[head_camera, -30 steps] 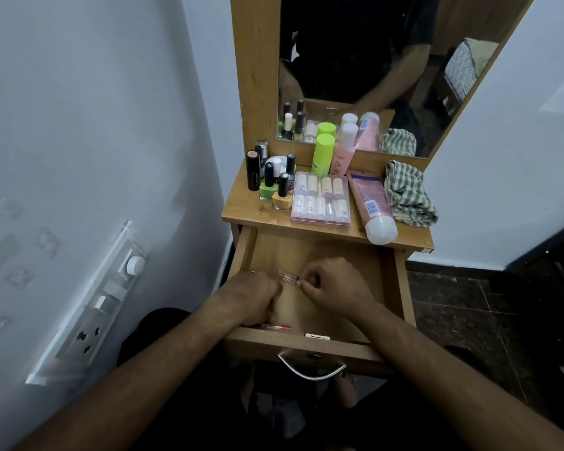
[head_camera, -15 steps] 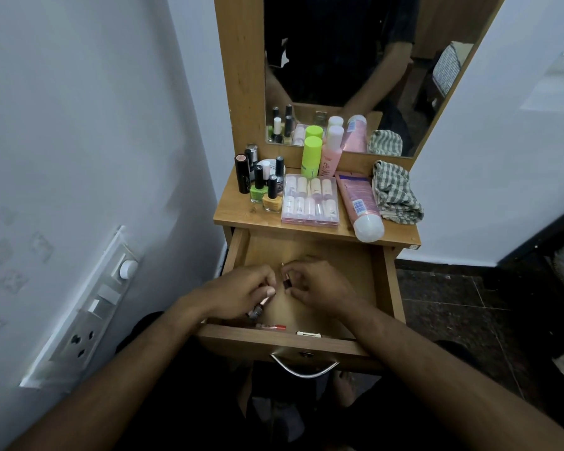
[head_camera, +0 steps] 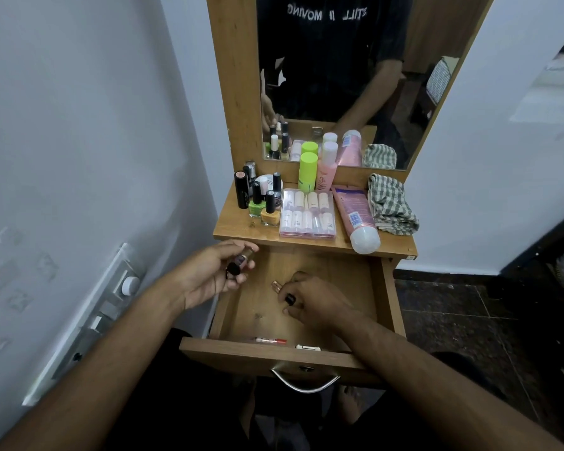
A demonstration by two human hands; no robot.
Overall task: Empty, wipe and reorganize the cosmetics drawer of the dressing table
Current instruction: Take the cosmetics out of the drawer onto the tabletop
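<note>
To my left, a white switch panel with a round knob and sockets is set into the pale wall. The mirror above shows my dark T-shirt with reversed white lettering across the chest. Down to my right the floor is dark speckled tile, with a black skirting strip running along the base of the white wall there.

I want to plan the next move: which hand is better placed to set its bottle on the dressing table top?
The left hand. It holds a small dark-capped bottle raised near the tabletop's front edge, by the nail polishes. The right hand is low inside the drawer, fingers on another small bottle.
</note>
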